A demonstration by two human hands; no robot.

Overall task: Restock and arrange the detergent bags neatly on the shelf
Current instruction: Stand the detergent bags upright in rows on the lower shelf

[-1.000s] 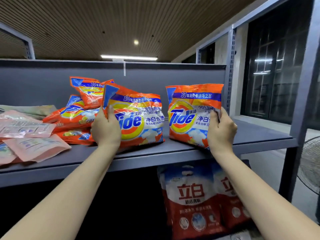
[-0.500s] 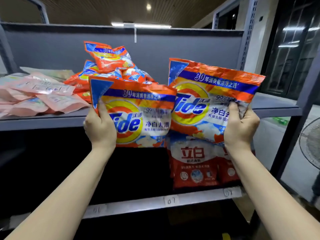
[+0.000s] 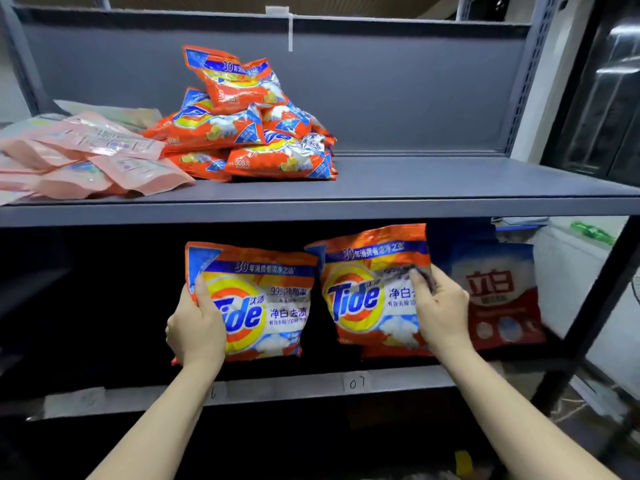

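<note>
My left hand (image 3: 195, 329) grips the left edge of an orange Tide detergent bag (image 3: 263, 306), held upright in the dark lower shelf bay. Beside it, my right hand (image 3: 440, 306) grips the right side of a second orange Tide bag (image 3: 367, 292), also upright and slightly tilted. The two bags sit side by side, nearly touching. A heap of several more orange Tide bags (image 3: 252, 126) lies on the grey upper shelf (image 3: 415, 188) at its left middle.
Pink pouches (image 3: 86, 157) lie flat on the upper shelf's left end. A red and white detergent bag (image 3: 502, 299) stands right of my right hand on the lower shelf. The lower shelf's front lip (image 3: 311, 388) carries paper labels. A dark upright post (image 3: 595, 306) bounds the right side.
Both hands have carried their Tide bags down from the upper shelf level into the lower shelf bay. The view has tilted downward with them.
</note>
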